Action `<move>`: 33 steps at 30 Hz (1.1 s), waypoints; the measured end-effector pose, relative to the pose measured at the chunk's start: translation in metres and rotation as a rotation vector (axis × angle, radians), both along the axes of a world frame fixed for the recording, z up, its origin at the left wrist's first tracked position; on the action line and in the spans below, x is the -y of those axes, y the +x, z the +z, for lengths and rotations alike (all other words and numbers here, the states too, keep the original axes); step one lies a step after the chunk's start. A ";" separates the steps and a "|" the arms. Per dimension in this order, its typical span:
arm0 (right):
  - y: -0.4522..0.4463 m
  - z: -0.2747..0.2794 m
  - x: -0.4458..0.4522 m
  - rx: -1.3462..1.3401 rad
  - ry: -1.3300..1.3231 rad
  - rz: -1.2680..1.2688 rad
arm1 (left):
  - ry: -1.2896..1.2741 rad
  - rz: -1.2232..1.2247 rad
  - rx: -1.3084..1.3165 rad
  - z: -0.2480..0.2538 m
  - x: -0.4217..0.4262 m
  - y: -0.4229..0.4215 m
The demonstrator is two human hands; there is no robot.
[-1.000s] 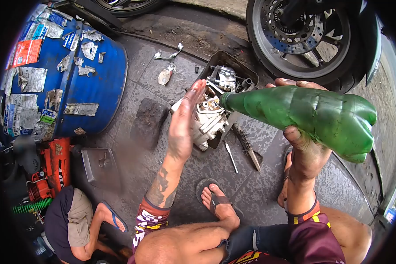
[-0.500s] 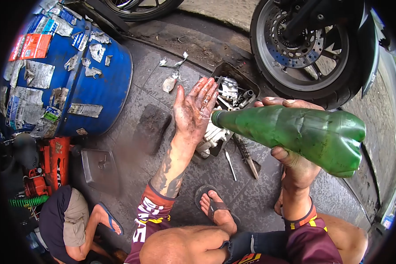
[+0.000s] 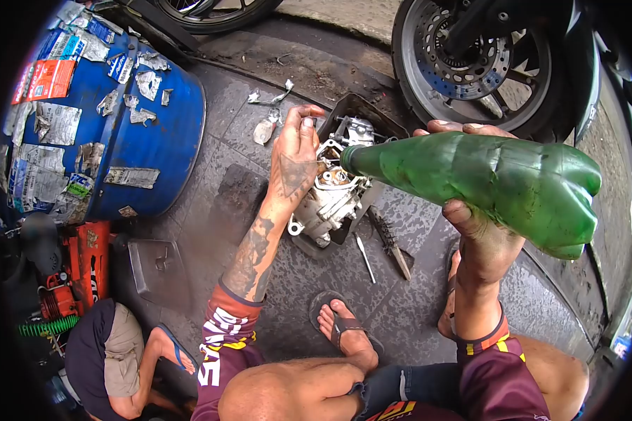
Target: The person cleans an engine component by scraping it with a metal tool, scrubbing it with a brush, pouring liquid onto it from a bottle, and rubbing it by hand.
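Observation:
My right hand [image 3: 484, 238] is wrapped round a green plastic bottle [image 3: 470, 172], which lies nearly level with its open neck toward the left. Beneath the neck is a metal engine part [image 3: 330, 203], resting over a dark tray [image 3: 383, 116] that holds other metal pieces. My left hand [image 3: 295, 154] is at the engine part's upper left side, back of the hand up, with its fingers bent; whether they grip anything is hidden.
A blue drum [image 3: 154, 126] with torn labels stands at the left. A motorcycle wheel [image 3: 414, 91] is at the upper right. A brush [image 3: 390, 242] and a white-handled tool [image 3: 365, 258] lie on the floor. Another person [image 3: 112, 351] crouches at the lower left.
My left hand has turned from palm up, fingers spread, to back up with bent fingers beside the engine part. The bottle has shifted slightly up and stays in my right hand.

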State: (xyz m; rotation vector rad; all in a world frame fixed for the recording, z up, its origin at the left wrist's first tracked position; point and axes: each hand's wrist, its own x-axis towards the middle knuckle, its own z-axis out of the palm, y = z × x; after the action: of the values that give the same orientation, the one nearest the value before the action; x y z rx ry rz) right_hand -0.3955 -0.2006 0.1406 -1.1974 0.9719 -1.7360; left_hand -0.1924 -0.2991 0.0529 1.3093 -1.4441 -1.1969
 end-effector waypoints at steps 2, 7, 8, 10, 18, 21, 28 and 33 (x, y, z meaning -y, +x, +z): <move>-0.002 -0.002 -0.002 0.000 0.013 -0.011 | -0.180 -0.092 0.312 0.004 -0.001 0.003; -0.013 -0.005 -0.006 -0.152 0.104 0.029 | -0.412 -0.372 0.762 -0.011 -0.006 0.015; -0.013 -0.005 -0.008 -0.116 0.119 0.037 | -0.441 -0.393 0.861 -0.015 -0.011 0.013; -0.015 -0.009 -0.008 -0.081 0.132 0.045 | -0.382 -0.455 1.013 -0.021 -0.023 0.010; -0.018 -0.022 -0.009 -0.166 0.022 0.107 | -0.512 -0.475 1.041 -0.015 -0.077 -0.008; -0.017 -0.022 -0.010 -0.173 0.025 0.088 | -0.481 -0.428 1.065 -0.013 -0.087 -0.013; -0.013 -0.027 -0.007 -0.252 0.058 0.042 | -0.513 -0.273 1.081 -0.021 -0.079 -0.023; -0.013 -0.026 -0.009 -0.154 0.007 0.073 | -0.514 -0.236 1.036 -0.024 -0.077 -0.025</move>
State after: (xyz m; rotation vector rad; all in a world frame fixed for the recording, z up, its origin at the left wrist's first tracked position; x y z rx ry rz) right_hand -0.4088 -0.1912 0.1143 -1.3619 1.0103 -1.6002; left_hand -0.2169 -0.2219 0.0289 1.4506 -2.4699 -0.1389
